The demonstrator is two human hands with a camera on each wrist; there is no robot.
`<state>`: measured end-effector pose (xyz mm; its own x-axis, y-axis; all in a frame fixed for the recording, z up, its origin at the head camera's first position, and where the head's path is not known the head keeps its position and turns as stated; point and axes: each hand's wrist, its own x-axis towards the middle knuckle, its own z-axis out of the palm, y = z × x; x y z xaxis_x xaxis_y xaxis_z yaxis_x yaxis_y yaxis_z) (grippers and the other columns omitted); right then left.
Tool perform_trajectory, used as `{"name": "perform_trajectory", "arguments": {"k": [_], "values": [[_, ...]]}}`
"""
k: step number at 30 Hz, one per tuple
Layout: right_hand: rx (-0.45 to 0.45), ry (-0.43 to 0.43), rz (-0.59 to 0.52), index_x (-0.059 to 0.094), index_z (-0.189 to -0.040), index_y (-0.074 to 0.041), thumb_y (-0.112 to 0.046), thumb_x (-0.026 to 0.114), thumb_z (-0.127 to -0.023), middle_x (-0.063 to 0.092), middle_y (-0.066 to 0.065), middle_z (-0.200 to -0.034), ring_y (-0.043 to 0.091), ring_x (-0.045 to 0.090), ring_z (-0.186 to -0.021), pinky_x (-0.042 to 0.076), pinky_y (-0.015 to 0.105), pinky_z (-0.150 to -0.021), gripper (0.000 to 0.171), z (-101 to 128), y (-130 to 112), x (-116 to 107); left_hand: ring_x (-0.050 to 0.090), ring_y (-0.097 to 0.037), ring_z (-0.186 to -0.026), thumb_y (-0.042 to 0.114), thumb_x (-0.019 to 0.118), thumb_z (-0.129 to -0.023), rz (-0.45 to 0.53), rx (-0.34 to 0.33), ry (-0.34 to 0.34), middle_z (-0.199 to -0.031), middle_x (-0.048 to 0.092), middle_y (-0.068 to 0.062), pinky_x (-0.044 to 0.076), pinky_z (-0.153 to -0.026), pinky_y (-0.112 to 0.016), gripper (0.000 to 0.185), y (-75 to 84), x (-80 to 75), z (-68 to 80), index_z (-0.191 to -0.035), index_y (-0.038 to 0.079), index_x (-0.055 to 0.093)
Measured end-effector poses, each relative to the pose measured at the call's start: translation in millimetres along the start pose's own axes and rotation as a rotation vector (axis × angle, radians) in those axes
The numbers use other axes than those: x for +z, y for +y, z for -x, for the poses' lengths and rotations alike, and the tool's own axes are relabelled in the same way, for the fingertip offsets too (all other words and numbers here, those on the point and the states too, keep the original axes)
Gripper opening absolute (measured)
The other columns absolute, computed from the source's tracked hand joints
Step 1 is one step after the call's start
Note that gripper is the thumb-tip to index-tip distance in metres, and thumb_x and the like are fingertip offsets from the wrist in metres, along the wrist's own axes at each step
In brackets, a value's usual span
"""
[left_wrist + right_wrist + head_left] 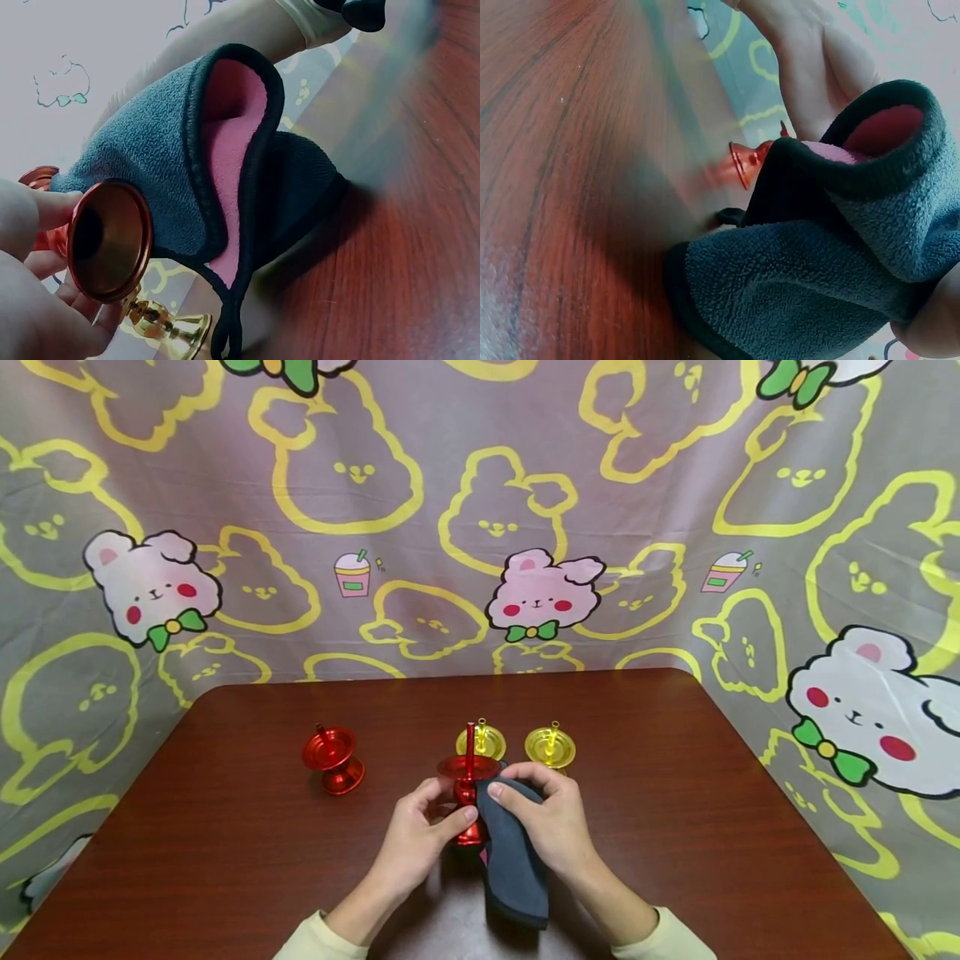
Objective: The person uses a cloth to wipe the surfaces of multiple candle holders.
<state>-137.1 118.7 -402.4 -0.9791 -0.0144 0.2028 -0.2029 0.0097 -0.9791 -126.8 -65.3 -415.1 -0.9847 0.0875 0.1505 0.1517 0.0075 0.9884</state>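
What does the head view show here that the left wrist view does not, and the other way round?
Only the head view shows the whole scene: a second red candle holder standing apart on the table, two gold holders side by side, and the right hand gripping the cloth. Only the left wrist view shows the cloth's pink lining and the underside of the held holder's base. Both show the left hand gripping a red candle holder and the grey cloth against it.
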Motion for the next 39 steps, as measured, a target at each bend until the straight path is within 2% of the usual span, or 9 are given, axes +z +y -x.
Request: {"name": "perform_trajectory", "arguments": {"k": [4,9,15,22,28,33,39], "values": [[0.000,-0.007,-0.006,0.074,-0.097,-0.009,-0.011,0.082,-0.085,0.068,0.010,-0.089,0.021,0.062,-0.073,0.053,0.029,-0.058,0.015,0.4,-1.1,0.0,0.063,-0.024,-0.098,-0.007,0.074,-0.085,0.087,0.002,-0.008,-0.104,0.065,-0.015,0.053,-0.084,-0.026,0.036,-1.3,0.1,0.8,-0.119,-0.004,0.063],[-0.003,-0.007,-0.010,0.074,-0.097,-0.009,-0.011,0.082,-0.084,0.068,0.010,-0.089,0.021,0.062,-0.074,0.053,0.029,-0.058,0.015,0.2,-1.6,-0.4,0.064,-0.022,-0.100,-0.012,0.070,-0.085,0.142,0.009,-0.010,-0.109,0.063,-0.019,0.054,-0.083,-0.026,0.045,-3.1,-0.7,1.1,-0.127,-0.006,0.055],[-0.010,-0.003,-0.014,0.074,-0.097,-0.008,-0.011,0.082,-0.084,0.069,0.010,-0.090,0.020,0.062,-0.074,0.053,0.028,-0.059,0.016,-0.5,-1.3,-1.3,0.064,-0.024,-0.105,-0.010,0.069,-0.088,0.141,-0.004,-0.033,-0.115,0.065,-0.021,0.052,-0.088,-0.026,0.040,-3.6,-2.9,0.8,-0.125,-0.007,0.054],[-0.006,0.008,-0.016,0.073,-0.098,-0.007,-0.010,0.081,-0.085,0.068,0.010,-0.091,0.021,0.062,-0.076,0.053,0.028,-0.059,0.016,-0.9,-0.6,-2.1,0.065,-0.028,-0.111,0.000,0.071,-0.091,0.089,-0.004,-0.068,-0.120,0.066,-0.021,0.051,-0.094,-0.027,0.037,-2.3,-5.2,0.3,-0.124,-0.007,0.057],[0.014,-0.021,-0.021,0.073,-0.098,-0.008,-0.010,0.081,-0.085,0.067,0.011,-0.092,0.023,0.062,-0.077,0.054,0.030,-0.059,0.015,1.2,-0.8,-0.7,0.069,-0.022,-0.100,0.004,0.077,-0.088,0.098,-0.057,-0.023,-0.111,0.071,-0.017,0.055,-0.086,-0.028,0.034,-1.2,-2.9,-1.2,-0.117,-0.005,0.062],[-0.007,-0.050,-0.017,0.073,-0.098,-0.008,-0.013,0.082,-0.085,0.067,0.012,-0.091,0.024,0.063,-0.076,0.054,0.031,-0.058,0.016,2.9,-3.5,0.9,0.071,-0.018,-0.088,0.002,0.078,-0.086,0.137,-0.067,0.018,-0.103,0.073,-0.016,0.057,-0.077,-0.029,0.029,-0.7,-1.9,-1.4,-0.110,-0.005,0.063],[-0.043,-0.051,0.017,0.073,-0.097,-0.009,-0.012,0.082,-0.084,0.067,0.009,-0.088,0.022,0.062,-0.077,0.052,0.029,-0.061,0.016,2.1,-5.8,0.5,0.069,-0.018,-0.086,0.000,0.073,-0.090,0.164,-0.044,-0.024,-0.103,0.073,-0.017,0.057,-0.076,-0.028,0.026,-0.8,-5.2,-0.7,-0.113,-0.005,0.063]]}}
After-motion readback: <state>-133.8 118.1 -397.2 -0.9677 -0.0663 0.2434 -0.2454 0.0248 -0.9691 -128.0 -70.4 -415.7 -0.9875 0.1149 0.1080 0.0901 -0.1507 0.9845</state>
